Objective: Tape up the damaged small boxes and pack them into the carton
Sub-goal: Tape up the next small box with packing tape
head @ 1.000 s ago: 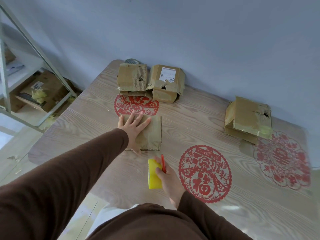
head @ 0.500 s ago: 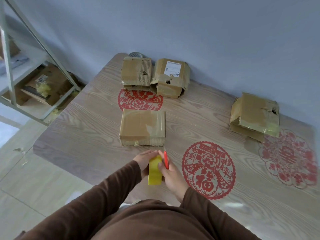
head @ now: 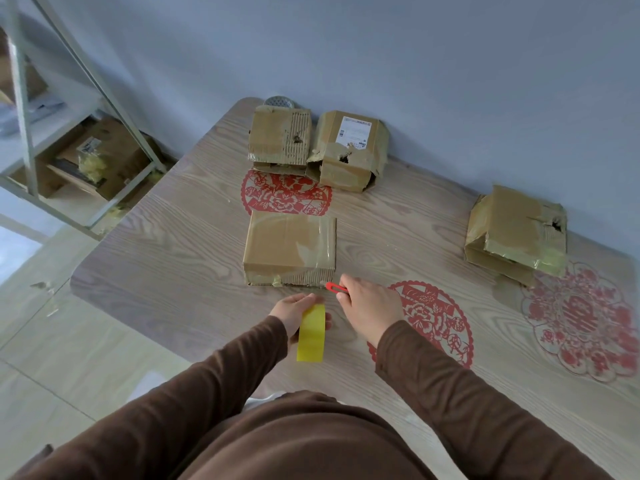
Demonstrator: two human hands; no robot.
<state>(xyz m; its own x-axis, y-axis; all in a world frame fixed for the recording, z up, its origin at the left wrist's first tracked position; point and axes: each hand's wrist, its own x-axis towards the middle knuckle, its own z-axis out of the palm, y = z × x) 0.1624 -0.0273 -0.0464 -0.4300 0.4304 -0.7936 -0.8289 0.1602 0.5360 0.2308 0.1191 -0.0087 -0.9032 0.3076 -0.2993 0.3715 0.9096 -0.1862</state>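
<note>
A small taped cardboard box (head: 289, 249) lies in the middle of the wooden table (head: 173, 244). Just in front of it, my left hand (head: 294, 315) holds a yellow roll of tape (head: 311, 333). My right hand (head: 369, 308) grips a red cutter (head: 336, 288), whose tip sits close to the box's near right corner. Two torn small boxes stand by the wall: a corrugated box (head: 280, 138) and a labelled box (head: 348, 150). A third torn box (head: 517, 233) sits at the right.
Red paper-cut decorations (head: 285, 194) lie flat on the table top, one also under my right wrist. A metal shelf (head: 24, 98) with a large carton (head: 100, 155) stands to the left. The table's near-left edge drops to a tiled floor. A wall closes the far side.
My left hand left the box top and took the tape roll from my right hand. My right hand then moved right and forward with the red cutter, nearer the box.
</note>
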